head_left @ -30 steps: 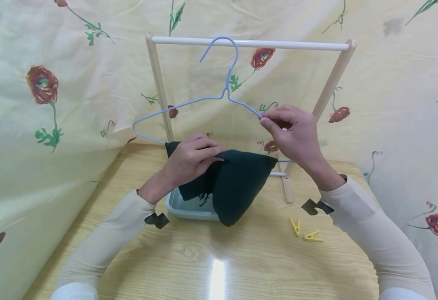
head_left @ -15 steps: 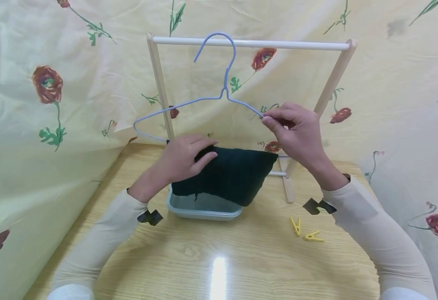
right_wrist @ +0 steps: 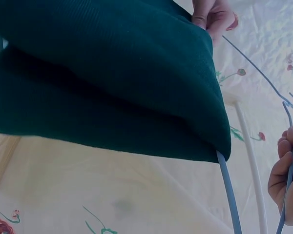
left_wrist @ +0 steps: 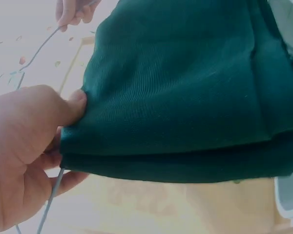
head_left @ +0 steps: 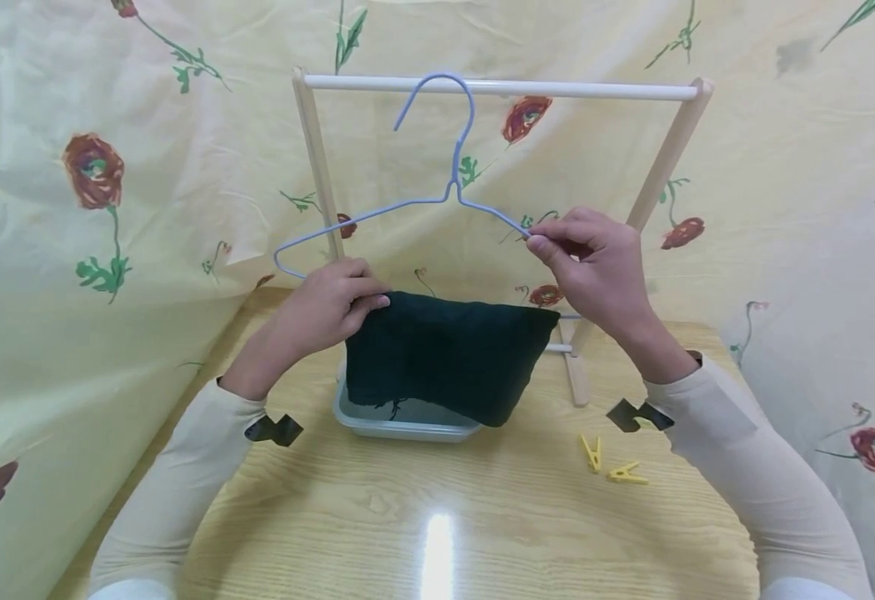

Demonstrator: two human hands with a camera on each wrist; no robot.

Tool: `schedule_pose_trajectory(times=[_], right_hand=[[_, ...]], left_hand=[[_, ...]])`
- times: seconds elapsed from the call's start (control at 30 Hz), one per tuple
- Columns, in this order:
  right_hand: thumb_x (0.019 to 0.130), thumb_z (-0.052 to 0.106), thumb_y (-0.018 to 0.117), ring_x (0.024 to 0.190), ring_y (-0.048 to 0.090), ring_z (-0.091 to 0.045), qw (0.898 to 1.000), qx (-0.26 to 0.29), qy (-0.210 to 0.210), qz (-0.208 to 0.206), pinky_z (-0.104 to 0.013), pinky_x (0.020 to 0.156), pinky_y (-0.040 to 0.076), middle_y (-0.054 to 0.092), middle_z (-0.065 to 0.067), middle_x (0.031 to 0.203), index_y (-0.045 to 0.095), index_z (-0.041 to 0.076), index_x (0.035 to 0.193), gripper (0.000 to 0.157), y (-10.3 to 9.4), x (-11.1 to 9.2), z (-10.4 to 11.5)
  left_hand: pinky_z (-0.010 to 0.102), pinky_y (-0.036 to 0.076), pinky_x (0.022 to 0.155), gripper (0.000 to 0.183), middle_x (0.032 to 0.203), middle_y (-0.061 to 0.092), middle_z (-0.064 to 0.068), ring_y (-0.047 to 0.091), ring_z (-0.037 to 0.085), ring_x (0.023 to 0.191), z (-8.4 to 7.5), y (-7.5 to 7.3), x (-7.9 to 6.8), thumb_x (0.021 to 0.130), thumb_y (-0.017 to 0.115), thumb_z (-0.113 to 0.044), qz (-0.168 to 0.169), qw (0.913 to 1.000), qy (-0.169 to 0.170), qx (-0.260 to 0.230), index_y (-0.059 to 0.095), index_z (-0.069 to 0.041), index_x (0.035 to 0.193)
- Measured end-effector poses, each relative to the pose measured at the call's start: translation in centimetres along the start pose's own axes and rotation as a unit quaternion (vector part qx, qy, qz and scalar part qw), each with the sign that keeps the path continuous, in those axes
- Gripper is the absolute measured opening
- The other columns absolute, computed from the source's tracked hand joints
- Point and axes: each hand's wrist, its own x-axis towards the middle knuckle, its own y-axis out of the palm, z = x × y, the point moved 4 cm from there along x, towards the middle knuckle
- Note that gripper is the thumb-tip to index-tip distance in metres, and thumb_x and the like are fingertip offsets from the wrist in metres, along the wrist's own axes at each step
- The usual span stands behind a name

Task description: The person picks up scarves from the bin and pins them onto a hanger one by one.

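Observation:
A dark green scarf (head_left: pixel 445 358) with some fringe threads is draped, folded, over the bottom bar of a blue wire hanger (head_left: pixel 456 162). My left hand (head_left: pixel 325 304) pinches the scarf's top left corner at the bar. In the left wrist view the thumb lies on the green cloth (left_wrist: pixel 185 87), with fingers behind it. My right hand (head_left: pixel 598 262) pinches the hanger's right shoulder between thumb and fingers. Seen from the right wrist, the lower wire (right_wrist: pixel 229 195) comes out of the scarf's right corner. The hanger's hook overlaps the rack's top rail in the head view.
Behind the hanger stands a wooden rack with a white rail (head_left: pixel 572 89). A pale blue-grey basin (head_left: pixel 415 432) sits on the wooden table (head_left: pixel 332 517) below the scarf. Two yellow clothespins (head_left: pixel 592 454) lie to the right. Flowered fabric (head_left: pixel 182 167) surrounds the table.
My left hand has slid left along the scarf's top edge to its corner. The scarf, bunched before, now hangs flatter and wider. My right hand keeps its hold on the hanger.

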Motion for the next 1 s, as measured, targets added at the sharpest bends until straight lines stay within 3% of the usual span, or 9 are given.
schedule_pose_trajectory(times=[0.23,0.33,0.43,0.7,0.87,1.0], right_hand=[[0.089,-0.001,0.076,0.068,0.055,-0.007,1.0,0.011,0.012,0.008,-0.014,0.064,0.048,0.071,-0.01,0.084,0.079,-0.003,0.101,0.012,0.6,0.0,-0.6],[0.089,-0.001,0.076,0.07,0.058,-0.007,1.0,0.019,0.016,0.012,-0.013,0.065,0.05,0.072,-0.01,0.087,0.079,-0.003,0.1,0.012,1.0,0.0,-0.9],[0.089,-0.001,0.076,0.069,0.058,-0.007,0.999,0.023,0.017,0.014,-0.013,0.065,0.05,0.072,-0.011,0.086,0.079,-0.003,0.1,0.011,1.3,0.0,-1.2],[0.089,-0.003,0.075,0.068,0.056,-0.008,0.999,0.034,0.005,0.008,-0.014,0.064,0.048,0.069,-0.008,0.083,0.079,-0.003,0.099,0.011,1.4,0.0,-1.5],[0.088,-0.005,0.075,0.066,0.051,-0.01,0.998,0.049,-0.022,0.026,-0.016,0.058,0.042,0.064,-0.004,0.076,0.079,-0.003,0.098,0.011,1.7,-0.1,-1.2],[0.088,-0.006,0.074,0.059,0.053,-0.009,0.997,0.064,-0.031,0.034,-0.015,0.053,0.045,0.061,-0.005,0.072,0.079,-0.005,0.098,0.011,2.0,-0.3,-1.2]], left_hand=[[0.034,0.041,0.065,0.008,0.076,0.054,0.01,0.05,0.027,0.071,-0.1,0.0,-0.2,0.09,0.076,-0.004,-0.142,0.9874,0.069,0.009,0.074,0.003,0.093],[0.034,0.039,0.064,0.01,0.076,0.052,0.012,0.048,0.028,0.071,-0.3,-0.2,-0.1,0.089,0.077,-0.003,-0.18,0.9805,0.078,0.015,0.073,0.005,0.093],[0.033,0.037,0.063,0.01,0.076,0.051,0.012,0.046,0.028,0.07,-0.6,-0.6,-0.1,0.089,0.077,-0.003,-0.193,0.9776,0.083,0.012,0.073,0.005,0.093],[0.032,0.038,0.063,0.008,0.074,0.053,0.007,0.048,0.022,0.068,-1.0,-0.6,-1.1,0.087,0.079,-0.004,-0.133,0.9832,0.125,-0.008,0.075,0.001,0.092],[0.032,0.044,0.063,0.018,0.084,0.061,0.005,0.053,0.02,0.073,-1.3,0.1,-1.1,0.09,0.078,-0.022,-0.066,0.9921,0.106,0.012,0.076,-0.005,0.097],[0.037,0.054,0.078,0.037,0.103,0.069,0.008,0.064,0.023,0.089,-2.8,1.1,0.1,0.091,0.076,-0.037,-0.011,0.9946,0.094,0.044,0.074,-0.006,0.112]])
